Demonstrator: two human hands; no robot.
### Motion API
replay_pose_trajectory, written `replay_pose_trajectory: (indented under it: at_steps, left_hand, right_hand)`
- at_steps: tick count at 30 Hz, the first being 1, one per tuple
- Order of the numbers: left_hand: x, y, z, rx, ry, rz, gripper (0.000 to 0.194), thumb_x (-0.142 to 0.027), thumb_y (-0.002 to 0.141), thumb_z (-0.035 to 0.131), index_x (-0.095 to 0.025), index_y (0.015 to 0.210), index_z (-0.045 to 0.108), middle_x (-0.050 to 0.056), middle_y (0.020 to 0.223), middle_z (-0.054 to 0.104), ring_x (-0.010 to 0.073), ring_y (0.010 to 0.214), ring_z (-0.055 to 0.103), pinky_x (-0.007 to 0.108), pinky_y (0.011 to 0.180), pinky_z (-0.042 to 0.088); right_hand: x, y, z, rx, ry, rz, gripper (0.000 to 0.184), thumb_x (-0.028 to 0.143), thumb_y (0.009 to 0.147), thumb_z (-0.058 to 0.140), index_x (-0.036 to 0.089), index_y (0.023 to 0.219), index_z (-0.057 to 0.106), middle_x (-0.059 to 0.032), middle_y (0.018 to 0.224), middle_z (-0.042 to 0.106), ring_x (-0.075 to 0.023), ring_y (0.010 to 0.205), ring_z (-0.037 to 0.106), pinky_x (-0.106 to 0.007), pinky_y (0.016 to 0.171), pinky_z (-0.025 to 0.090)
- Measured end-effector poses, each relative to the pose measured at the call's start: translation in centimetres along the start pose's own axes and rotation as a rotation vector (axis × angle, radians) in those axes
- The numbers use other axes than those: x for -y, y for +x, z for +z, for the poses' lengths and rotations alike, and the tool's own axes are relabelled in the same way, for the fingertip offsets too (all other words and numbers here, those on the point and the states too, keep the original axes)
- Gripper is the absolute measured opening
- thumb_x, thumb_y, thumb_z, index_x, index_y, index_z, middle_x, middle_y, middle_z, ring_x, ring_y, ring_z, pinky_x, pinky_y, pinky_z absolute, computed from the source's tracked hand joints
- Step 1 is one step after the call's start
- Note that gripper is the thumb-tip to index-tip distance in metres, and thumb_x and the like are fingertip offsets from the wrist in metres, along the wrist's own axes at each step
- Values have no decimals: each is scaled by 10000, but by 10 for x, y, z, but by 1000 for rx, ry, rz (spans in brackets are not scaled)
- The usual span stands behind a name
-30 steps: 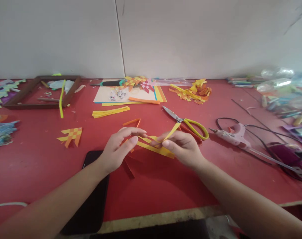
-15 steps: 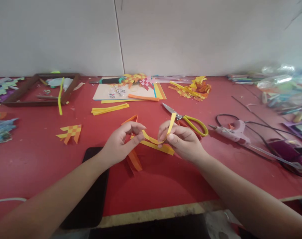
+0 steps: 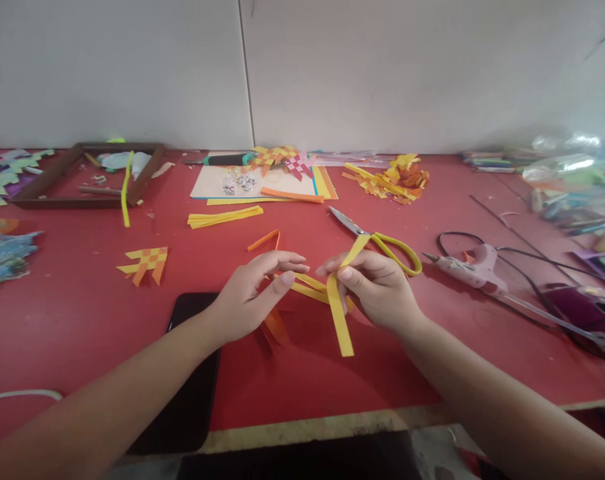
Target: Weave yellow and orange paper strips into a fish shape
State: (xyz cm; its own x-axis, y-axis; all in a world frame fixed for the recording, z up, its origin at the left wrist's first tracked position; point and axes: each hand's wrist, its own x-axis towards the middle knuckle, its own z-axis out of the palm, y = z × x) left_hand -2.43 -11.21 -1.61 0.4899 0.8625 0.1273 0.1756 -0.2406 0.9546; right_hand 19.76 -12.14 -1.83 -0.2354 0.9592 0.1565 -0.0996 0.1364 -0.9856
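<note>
Between thumb and fingers, my right hand (image 3: 375,283) pinches a yellow paper strip (image 3: 338,317) that is bent over, one end pointing up and the other hanging toward me. My left hand (image 3: 257,293) is beside it, thumb and fingers apart with nothing between them. Behind both hands, more yellow strip (image 3: 310,287) shows, partly covered by my fingers. An orange paper strip (image 3: 275,327) lies under my left hand, and a folded orange end (image 3: 265,240) sticks out beyond it. Scissors with yellow handles (image 3: 395,250) lie just past my right hand.
A woven paper fish (image 3: 145,263) and a black phone (image 3: 182,387) lie at left, near a brown frame (image 3: 40,200). Farther back are a yellow strip bundle (image 3: 225,217), paper sheets (image 3: 207,183) and paper scraps (image 3: 405,180). A pink glue gun (image 3: 475,267) with its cord is at right.
My left hand has let go of the yellow strip, and its fingers have spread. The freed end now hangs down toward me from my right hand, which still pinches the strip.
</note>
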Motion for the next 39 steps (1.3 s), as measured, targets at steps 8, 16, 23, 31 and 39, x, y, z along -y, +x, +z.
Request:
replay_pose_trajectory:
  at_steps: [8, 16, 23, 31, 39]
  left_hand:
    - [0, -2, -3, 162, -67, -42, 557, -397, 866, 683, -274, 1360, 455, 98, 1295, 647, 246, 1278, 552, 384, 1056, 431]
    - [6, 4, 1, 55, 27, -123, 519, -469, 849, 673, -226, 1283, 528, 104, 1097, 717, 222, 923, 664, 367, 837, 520]
    - [2, 4, 0, 20, -12, -125, 502, -463, 778, 746, -227, 1201, 612, 75, 1051, 692, 198, 854, 649, 305, 723, 515]
    - [1, 5, -2, 21, -140, -152, 361, -451, 882, 639, -228, 1164, 603, 61, 982, 714, 217, 927, 692, 323, 795, 542]
    - [6, 3, 0, -36, -167, -68, 379, -366, 756, 796, -188, 1044, 626, 51, 960, 711, 185, 816, 692, 273, 696, 560]
  right_hand:
    - [-2, 0, -2, -192, -92, -165, 114, 363, 793, 767, 314, 893, 788, -15, 866, 633, -57, 511, 491, -221, 410, 439]
    - [1, -6, 2, 63, 154, -53, 196, 424, 889, 654, 240, 937, 699, 20, 624, 679, -117, 455, 626, -255, 443, 520]
    - [3, -5, 2, 137, 140, -61, 252, 421, 911, 623, 200, 795, 653, -7, 707, 691, -146, 621, 689, -335, 653, 596]
    - [0, -5, -2, 177, 78, -82, 200, 347, 941, 596, 219, 819, 690, -11, 759, 689, -137, 699, 681, -319, 727, 561]
    - [8, -1, 5, 124, -106, -23, 218, 315, 839, 711, 177, 674, 678, -37, 741, 676, -122, 651, 627, -251, 597, 502]
